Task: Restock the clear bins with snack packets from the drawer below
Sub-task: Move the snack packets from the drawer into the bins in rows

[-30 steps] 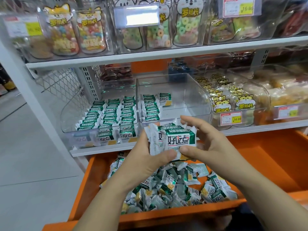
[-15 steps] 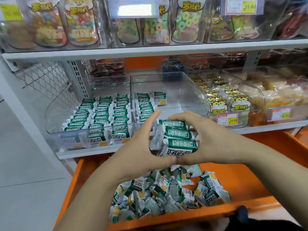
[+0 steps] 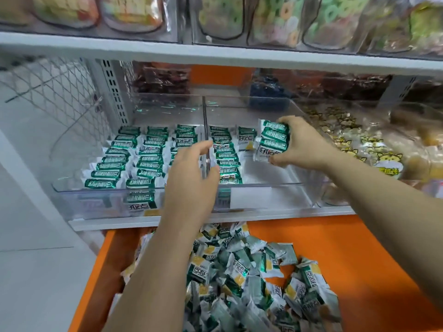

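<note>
Here the right hand (image 3: 303, 146) pinches a squared-up stack of green packets (image 3: 273, 142) low over the bare side of the half-filled clear bin (image 3: 268, 184), likely to start a fresh row, while the left hand (image 3: 194, 174) hovers empty and loose-fingered by the divider (image 3: 204, 116), perhaps touching it, above the orange drawer (image 3: 347, 255) heaped with loose packets (image 3: 239, 279).

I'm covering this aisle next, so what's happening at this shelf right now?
A person is restocking. Their right hand grips a stack of green snack packets inside the right clear bin. The left hand, open, is at the divider between bins. The left clear bin looks nearly full; loose packets lie in the orange drawer below.
</note>
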Demonstrator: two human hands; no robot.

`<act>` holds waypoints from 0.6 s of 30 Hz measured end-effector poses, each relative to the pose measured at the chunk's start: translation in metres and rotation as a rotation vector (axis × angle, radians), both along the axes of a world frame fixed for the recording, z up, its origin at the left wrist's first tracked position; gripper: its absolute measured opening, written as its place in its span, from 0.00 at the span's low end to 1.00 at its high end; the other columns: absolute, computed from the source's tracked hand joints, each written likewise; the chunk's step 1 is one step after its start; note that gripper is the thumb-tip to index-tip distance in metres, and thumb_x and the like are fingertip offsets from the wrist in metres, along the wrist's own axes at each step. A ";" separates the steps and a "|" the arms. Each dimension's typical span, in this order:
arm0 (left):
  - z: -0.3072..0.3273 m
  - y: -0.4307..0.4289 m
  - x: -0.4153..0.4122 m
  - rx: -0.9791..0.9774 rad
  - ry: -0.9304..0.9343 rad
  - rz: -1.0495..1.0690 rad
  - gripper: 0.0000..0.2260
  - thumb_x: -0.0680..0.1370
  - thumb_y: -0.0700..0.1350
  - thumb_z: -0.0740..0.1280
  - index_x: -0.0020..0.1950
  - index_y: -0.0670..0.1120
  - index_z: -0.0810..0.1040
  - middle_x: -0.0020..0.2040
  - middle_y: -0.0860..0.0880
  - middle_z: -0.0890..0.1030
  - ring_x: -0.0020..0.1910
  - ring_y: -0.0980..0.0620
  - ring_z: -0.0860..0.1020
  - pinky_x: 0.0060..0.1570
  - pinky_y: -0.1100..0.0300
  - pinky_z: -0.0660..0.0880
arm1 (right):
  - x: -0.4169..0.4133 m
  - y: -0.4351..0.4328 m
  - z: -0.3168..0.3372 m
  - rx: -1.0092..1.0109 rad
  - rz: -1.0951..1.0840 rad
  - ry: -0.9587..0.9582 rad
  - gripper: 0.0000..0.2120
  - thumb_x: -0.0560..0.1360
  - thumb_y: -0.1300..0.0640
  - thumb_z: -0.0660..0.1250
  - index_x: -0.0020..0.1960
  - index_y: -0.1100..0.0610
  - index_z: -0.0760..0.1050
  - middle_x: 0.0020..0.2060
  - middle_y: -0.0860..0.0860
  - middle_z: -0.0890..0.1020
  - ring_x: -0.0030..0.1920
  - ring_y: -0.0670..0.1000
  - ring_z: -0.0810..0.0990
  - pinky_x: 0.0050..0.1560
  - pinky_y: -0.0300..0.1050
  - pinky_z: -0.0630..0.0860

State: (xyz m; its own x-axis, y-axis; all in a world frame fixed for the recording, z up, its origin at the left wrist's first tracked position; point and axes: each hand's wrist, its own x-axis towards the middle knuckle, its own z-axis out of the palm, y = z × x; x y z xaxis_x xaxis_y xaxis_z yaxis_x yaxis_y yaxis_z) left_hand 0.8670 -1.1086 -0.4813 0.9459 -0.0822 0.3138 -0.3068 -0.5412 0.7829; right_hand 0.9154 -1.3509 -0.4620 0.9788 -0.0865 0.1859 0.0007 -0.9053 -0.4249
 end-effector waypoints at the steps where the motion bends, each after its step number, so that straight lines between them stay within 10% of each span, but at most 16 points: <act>1: -0.002 -0.001 0.003 -0.015 0.013 0.000 0.19 0.79 0.42 0.64 0.69 0.53 0.70 0.66 0.55 0.72 0.64 0.57 0.70 0.61 0.64 0.63 | 0.011 -0.004 -0.009 -0.024 -0.008 0.036 0.42 0.58 0.58 0.79 0.68 0.60 0.65 0.56 0.56 0.74 0.51 0.53 0.76 0.49 0.45 0.76; 7: -0.011 -0.004 0.018 -0.061 0.047 -0.009 0.17 0.79 0.42 0.63 0.68 0.54 0.71 0.60 0.57 0.68 0.55 0.61 0.72 0.57 0.63 0.69 | 0.057 -0.004 -0.046 -0.033 0.034 0.248 0.33 0.61 0.63 0.78 0.62 0.60 0.68 0.52 0.57 0.79 0.50 0.56 0.80 0.54 0.53 0.79; 18: -0.019 -0.001 0.023 -0.042 0.041 -0.046 0.17 0.79 0.46 0.64 0.67 0.58 0.70 0.58 0.61 0.67 0.54 0.65 0.71 0.45 0.76 0.65 | 0.084 -0.008 -0.057 -0.074 -0.015 0.252 0.52 0.66 0.56 0.78 0.78 0.56 0.47 0.71 0.61 0.67 0.66 0.62 0.71 0.66 0.50 0.67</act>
